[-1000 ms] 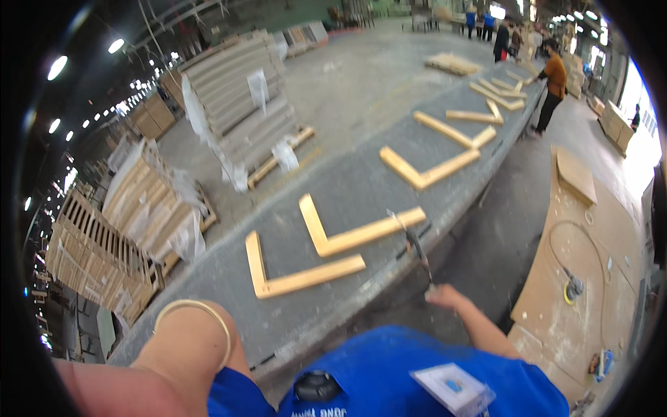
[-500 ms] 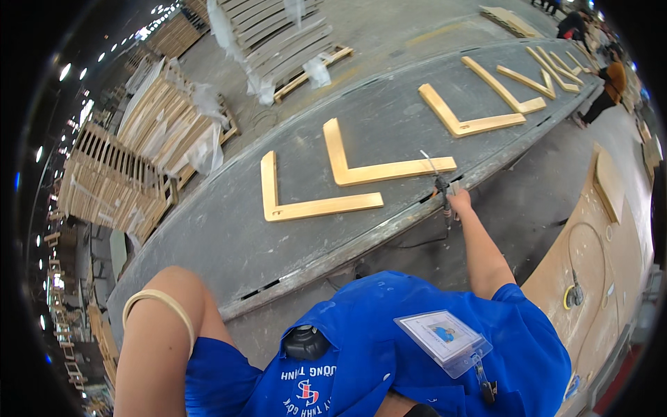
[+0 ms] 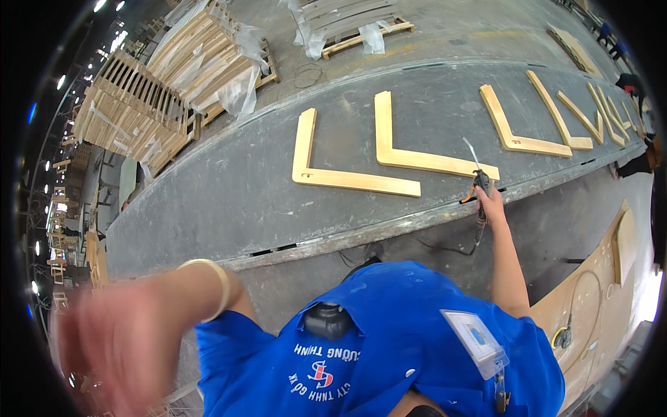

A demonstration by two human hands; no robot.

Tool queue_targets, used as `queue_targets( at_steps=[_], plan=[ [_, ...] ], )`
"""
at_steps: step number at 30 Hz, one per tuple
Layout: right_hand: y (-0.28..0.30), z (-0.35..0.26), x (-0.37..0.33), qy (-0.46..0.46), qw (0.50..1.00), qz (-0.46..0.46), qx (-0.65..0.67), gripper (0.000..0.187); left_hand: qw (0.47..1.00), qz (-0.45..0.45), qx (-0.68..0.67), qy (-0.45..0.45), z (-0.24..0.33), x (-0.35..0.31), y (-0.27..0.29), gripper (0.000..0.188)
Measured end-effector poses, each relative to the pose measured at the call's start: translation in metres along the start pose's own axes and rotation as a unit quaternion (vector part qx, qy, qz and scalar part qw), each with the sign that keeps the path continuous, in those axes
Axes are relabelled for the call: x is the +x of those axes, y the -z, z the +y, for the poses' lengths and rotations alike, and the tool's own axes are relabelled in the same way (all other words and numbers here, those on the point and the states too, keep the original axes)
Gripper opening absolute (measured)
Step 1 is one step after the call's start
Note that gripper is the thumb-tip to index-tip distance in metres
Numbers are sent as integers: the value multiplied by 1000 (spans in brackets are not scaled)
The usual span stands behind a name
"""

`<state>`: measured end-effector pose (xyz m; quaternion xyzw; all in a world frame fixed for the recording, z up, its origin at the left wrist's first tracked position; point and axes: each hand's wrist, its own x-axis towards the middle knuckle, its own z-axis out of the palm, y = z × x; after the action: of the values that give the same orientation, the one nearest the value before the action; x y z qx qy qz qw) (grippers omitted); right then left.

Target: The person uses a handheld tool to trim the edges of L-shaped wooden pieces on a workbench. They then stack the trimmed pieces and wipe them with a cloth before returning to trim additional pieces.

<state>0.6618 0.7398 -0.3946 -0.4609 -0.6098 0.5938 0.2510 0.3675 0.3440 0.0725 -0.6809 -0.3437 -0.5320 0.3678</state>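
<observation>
1. The right hand (image 3: 492,203) is wrapped around the handle of a dark power tool (image 3: 481,186) with an orange part at its base, gripping it closed at the near edge of the long grey counter (image 3: 229,201).
2. The tool stands just past that edge, its thin bright tip angled up toward the nearest end of an L-shaped wooden frame piece (image 3: 417,149), close to it; whether tip and wood touch cannot be told.
3. A black cable (image 3: 445,249) trails from below the tool down over the floor on the near side of the counter.
4. A second L-shaped wooden piece (image 3: 333,167) lies flat on the counter just left of the first, apart from it.
5. More L-shaped pieces (image 3: 535,125) lie in a row farther right along the counter, crowding together toward its far end.
6. The left hand (image 3: 121,340) is raised close to the camera, well away from the counter's near edge, and so blurred that I cannot tell whether it is spread or closed; a pale bangle (image 3: 212,274) circles its wrist.
7. Beyond the counter's far side stand stacked wooden slatted frames (image 3: 135,104), partly covered in clear plastic wrap.
8. On the floor to the right of the tool lie flat cardboard sheets (image 3: 597,278) with a coiled cord on them.
</observation>
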Motion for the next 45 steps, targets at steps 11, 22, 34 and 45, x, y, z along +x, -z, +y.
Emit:
queue_targets(
  at_steps=[11,22,34,45],
  plan=[
    [-152,-90,-104,-171,918,-353,-49,47,634,-564,126,513,-80,-497,-139,73],
    [-114,-99,-94,-117,904,-89,-402,49,680,-605,70,408,-80,-510,-193,70],
    [-75,-121,-130,-115,987,-35,-103,41,727,-590,12,351,-74,-465,-239,56],
    [-115,-239,-144,26,915,-398,65,28,774,-39,-182,605,-119,-316,-54,54]
  ],
)
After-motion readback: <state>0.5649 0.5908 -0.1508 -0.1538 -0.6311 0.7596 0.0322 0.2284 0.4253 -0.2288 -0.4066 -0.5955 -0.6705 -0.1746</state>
